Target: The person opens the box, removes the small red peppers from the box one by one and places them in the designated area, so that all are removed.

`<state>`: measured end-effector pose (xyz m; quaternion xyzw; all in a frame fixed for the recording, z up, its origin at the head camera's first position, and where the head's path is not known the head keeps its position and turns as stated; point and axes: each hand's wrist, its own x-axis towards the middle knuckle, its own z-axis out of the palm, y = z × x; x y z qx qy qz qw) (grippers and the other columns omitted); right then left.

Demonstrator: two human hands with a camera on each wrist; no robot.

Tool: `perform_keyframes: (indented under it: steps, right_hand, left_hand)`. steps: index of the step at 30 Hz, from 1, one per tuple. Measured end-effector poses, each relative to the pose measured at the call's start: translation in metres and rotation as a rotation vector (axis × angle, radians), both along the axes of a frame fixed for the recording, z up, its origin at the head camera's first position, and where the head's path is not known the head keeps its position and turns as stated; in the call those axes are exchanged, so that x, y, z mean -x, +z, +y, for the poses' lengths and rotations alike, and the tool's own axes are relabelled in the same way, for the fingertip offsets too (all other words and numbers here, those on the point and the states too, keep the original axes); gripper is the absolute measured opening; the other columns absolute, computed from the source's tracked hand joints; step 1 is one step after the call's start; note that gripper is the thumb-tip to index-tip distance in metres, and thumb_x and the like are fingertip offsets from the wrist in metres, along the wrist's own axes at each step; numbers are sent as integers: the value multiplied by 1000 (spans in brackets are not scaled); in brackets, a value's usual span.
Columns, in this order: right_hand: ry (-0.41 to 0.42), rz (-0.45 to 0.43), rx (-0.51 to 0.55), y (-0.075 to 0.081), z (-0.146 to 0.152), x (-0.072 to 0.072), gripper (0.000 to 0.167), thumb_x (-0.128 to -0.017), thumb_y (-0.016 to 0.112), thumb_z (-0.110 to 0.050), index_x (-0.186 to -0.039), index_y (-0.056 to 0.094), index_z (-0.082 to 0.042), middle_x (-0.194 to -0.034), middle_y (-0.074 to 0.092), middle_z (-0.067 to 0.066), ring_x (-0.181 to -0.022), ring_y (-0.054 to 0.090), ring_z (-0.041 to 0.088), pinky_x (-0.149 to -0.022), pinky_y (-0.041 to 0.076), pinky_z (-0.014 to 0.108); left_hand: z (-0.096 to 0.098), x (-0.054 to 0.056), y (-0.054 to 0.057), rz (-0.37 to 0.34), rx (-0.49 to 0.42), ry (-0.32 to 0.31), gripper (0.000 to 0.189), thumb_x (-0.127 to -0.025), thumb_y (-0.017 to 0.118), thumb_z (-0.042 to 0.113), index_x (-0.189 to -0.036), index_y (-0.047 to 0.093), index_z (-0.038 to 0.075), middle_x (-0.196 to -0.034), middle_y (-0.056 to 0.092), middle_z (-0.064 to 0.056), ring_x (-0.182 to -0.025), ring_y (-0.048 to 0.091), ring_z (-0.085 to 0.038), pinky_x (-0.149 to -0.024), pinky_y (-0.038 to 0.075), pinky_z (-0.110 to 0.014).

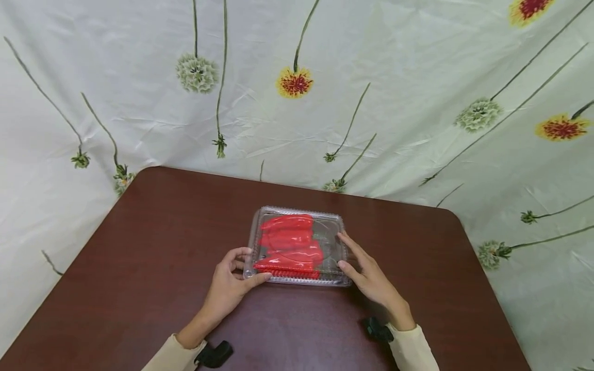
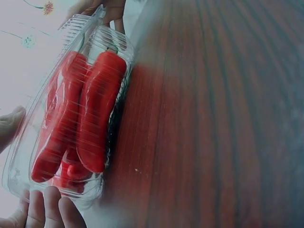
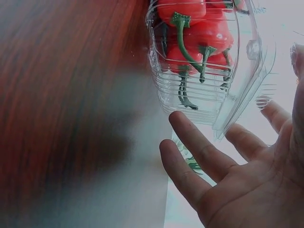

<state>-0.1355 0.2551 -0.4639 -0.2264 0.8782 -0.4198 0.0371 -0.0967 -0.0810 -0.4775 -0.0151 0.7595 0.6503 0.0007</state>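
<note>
- Clear clamshell [image 1: 330,237], red peppers [image 1: 287,238] inside running nine to three o'clock
- Left hand [image 1: 227,281] grips its eight-o'clock corner
- Right hand [image 1: 373,276], fingers spread wide, touches its three-o'clock side

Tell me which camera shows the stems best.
The right wrist view: the stems show close up through the box. The head view shows them faintly; the left wrist view, only a little green at the far ends of the peppers.
</note>
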Motion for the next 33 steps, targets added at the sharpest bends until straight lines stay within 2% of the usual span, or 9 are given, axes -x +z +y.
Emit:
perform_keyframes:
  steps: [9, 15, 24, 33]
  right_hand:
    - [11, -6, 7, -1, -1, 0, 66, -102, 59, -21, -159, 26, -27, -166, 24, 7, -142, 42, 31, -105, 45, 55]
    - [8, 11, 6, -2, 0, 1, 66, -101, 61, -19, -158, 28, -26, -165, 26, 7, -145, 36, 29, -106, 45, 49]
    - [10, 10, 12, -2, -1, 1, 66, -101, 60, -18, -158, 28, -26, -165, 26, 7, -145, 36, 27, -104, 47, 44]
    - [3, 20, 10, -3, -1, 0, 66, -101, 60, -17, -158, 29, -28, -164, 28, 5, -146, 34, 26, -105, 47, 42]
  left_hand:
    - [0, -1, 2, -21, 1, 24, 58, -74, 91, 17, -120, 57, 5, -95, 60, -11, -71, 58, -7, -62, 51, -21]
    - [1, -2, 2, 8, 0, 56, 53, -71, 92, 16, -112, 61, 4, -89, 62, -9, -66, 55, -4, -60, 49, -20]
    - [-2, -3, 2, 20, 145, 83, 48, -70, 94, 27, -101, 64, 6, -85, 64, -7, -69, 56, -8, -65, 48, -20]
    - [-2, -5, 3, 80, 294, 111, 46, -68, 94, 32, -97, 66, 10, -79, 63, -1, -66, 55, -8, -63, 47, -22]
